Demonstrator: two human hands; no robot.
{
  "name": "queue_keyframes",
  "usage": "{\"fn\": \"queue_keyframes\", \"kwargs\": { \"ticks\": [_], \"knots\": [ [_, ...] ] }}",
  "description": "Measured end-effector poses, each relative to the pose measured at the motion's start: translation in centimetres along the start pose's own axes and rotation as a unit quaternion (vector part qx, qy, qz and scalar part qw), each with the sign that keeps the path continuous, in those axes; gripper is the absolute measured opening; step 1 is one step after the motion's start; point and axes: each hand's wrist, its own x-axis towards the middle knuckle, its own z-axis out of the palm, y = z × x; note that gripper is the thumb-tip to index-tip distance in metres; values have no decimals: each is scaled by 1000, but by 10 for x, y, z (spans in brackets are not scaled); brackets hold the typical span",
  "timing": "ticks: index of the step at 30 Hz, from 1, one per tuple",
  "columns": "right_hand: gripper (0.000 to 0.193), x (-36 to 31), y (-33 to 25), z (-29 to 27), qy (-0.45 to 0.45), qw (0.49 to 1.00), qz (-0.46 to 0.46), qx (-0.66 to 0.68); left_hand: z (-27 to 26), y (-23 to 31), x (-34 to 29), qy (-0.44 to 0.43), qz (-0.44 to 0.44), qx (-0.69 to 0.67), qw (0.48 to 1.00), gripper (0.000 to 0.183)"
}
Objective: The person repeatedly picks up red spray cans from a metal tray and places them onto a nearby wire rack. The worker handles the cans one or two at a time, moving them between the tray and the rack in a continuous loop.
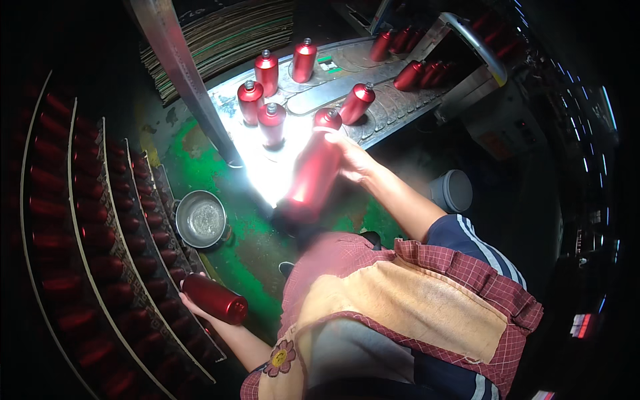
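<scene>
A glossy red metallic bottle (215, 299) lies tilted in my left hand (195, 309), at the lower left beside the racked bottles. My fingers are wrapped round it and mostly hidden behind it. My right hand (350, 159) grips another red bottle (313, 172) near the conveyor's edge, under a very bright glare. This bottle slants and is partly blurred. Just beyond it, a red bottle with a silvery neck (328, 119) stands on the conveyor (320, 97). More such bottles stand there, among them one at the left (251, 103) and one at the right (356, 105).
Tiered racks (119, 220) full of red bottles line the left side. A metal pot (201, 219) sits by them above the green floor (250, 260). A metal post (190, 77) rises at the conveyor's left end. A lidded pail (453, 191) stands right of my right arm.
</scene>
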Motion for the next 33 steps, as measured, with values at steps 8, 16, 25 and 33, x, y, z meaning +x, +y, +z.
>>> {"fn": "queue_keyframes", "kwargs": {
  "ticks": [8,16,25,33],
  "knots": [
    [38,-74,-170,-182,365,698,-315,-530,96,-80,-67,-85,-51,32,995,42],
    [40,101,-238,-362,402,569,-348,-627,407,-177,15,-172,179,259,933,43],
    [50,128,-245,-434,320,595,-333,-658,625,-464,175,-270,428,518,690,26],
    [37,23,-267,-505,341,693,-285,-567,608,-603,252,-245,372,665,599,25]
  ]
}}
